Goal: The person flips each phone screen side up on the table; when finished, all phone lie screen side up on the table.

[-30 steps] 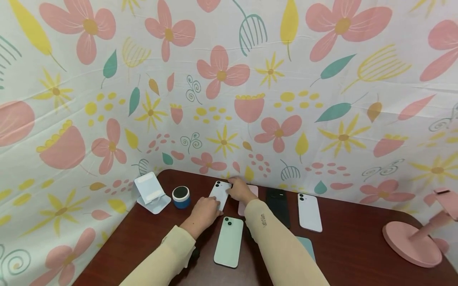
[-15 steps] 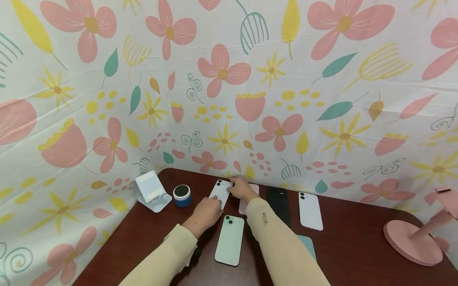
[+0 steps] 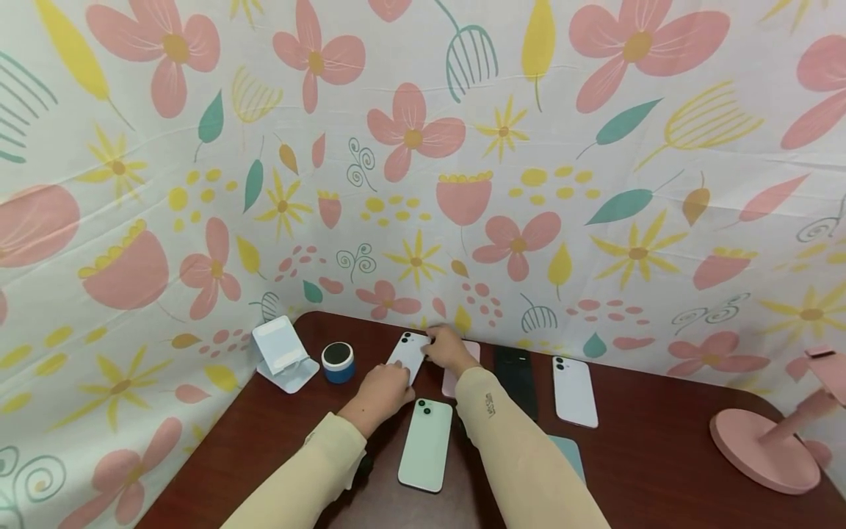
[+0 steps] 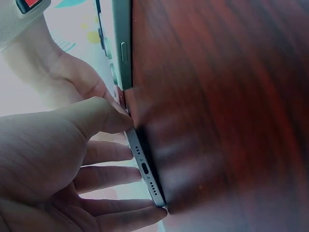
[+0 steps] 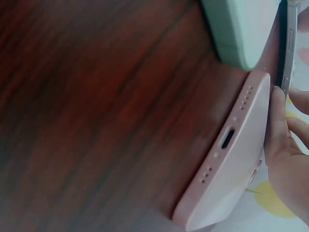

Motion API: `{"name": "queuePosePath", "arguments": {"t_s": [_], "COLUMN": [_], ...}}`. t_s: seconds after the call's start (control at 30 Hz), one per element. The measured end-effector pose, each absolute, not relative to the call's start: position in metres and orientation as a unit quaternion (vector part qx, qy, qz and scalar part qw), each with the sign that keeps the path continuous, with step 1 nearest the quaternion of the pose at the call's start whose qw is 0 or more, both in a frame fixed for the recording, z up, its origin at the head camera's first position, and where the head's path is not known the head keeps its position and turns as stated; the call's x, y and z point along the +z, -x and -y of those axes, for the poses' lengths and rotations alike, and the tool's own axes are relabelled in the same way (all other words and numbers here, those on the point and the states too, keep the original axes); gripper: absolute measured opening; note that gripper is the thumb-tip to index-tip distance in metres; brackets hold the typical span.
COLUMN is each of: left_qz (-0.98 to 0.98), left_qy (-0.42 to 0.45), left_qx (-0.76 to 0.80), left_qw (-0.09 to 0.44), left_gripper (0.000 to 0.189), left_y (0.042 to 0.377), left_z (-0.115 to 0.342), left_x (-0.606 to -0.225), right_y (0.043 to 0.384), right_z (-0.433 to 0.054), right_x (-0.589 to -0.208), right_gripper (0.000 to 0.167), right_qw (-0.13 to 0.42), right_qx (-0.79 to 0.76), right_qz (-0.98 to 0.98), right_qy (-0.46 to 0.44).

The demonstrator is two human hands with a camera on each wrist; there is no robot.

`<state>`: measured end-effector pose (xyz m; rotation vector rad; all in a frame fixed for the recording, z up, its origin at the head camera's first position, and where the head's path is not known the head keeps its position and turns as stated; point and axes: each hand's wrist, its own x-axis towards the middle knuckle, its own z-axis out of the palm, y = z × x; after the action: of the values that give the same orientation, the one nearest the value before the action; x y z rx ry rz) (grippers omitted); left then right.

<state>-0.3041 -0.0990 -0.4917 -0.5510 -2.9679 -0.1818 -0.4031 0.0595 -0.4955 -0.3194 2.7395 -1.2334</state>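
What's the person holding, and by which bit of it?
A white dual-camera smartphone: the left grip has its charging-port end, the right grip its camera end.

The hands partly hide the white phone between them.

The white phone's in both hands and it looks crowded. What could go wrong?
The left hand holds the lower end of the white phone close to the mint-green phone, so pulling it nearer the person might knock the two together.

The right hand is right by the pink phone, so it could nudge that one out of place.
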Motion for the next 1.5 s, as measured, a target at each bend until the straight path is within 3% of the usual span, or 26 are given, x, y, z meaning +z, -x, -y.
{"name": "queuePosePath", "arguments": {"t_s": [0.1,0.2,0.27,0.3,0.4,0.43,0.5,0.6,0.93,1.5], "left_qz": [0.978,0.976,0.974,0.973,0.971,0.971,0.971,0.97,0.972,0.957], "left_qy": [0.188,0.197,0.202,0.205,0.21,0.211,0.212,0.213,0.195,0.193], "left_qx": [-0.058,-0.055,-0.055,-0.055,-0.055,-0.056,-0.058,-0.066,-0.112,-0.211], "left_qw": [0.07,0.079,0.088,0.092,0.096,0.097,0.096,0.096,0.065,0.04], "left_gripper": [0.018,0.016,0.014,0.014,0.013,0.012,0.013,0.014,0.035,0.039], "left_y": [0.304,0.304,0.304,0.304,0.305,0.305,0.305,0.305,0.302,0.299], "left_z": [0.1,0.101,0.101,0.101,0.102,0.102,0.103,0.104,0.107,0.117], "left_x": [-0.492,-0.492,-0.492,-0.492,-0.492,-0.492,-0.493,-0.493,-0.488,-0.487], "right_y": [0.403,0.404,0.404,0.404,0.403,0.403,0.402,0.403,0.399,0.398], "right_z": [-0.058,-0.058,-0.058,-0.058,-0.06,-0.06,-0.061,-0.062,-0.064,-0.064], "right_x": [-0.495,-0.495,-0.495,-0.495,-0.495,-0.496,-0.496,-0.496,-0.491,-0.489], "right_gripper": [0.008,0.035,0.039,0.037,0.011,0.015,0.04,0.053,0.055,0.052], "right_qw": [0.047,0.043,0.046,0.05,0.061,0.066,0.073,0.087,0.122,0.124], "right_qx": [-0.411,-0.426,-0.443,-0.451,-0.476,-0.482,-0.492,-0.504,-0.564,-0.605], "right_qz": [-0.904,-0.898,-0.89,-0.886,-0.873,-0.869,-0.864,-0.857,-0.816,-0.786], "right_qy": [0.105,0.101,0.098,0.097,0.088,0.085,0.077,0.066,0.045,0.019]}}
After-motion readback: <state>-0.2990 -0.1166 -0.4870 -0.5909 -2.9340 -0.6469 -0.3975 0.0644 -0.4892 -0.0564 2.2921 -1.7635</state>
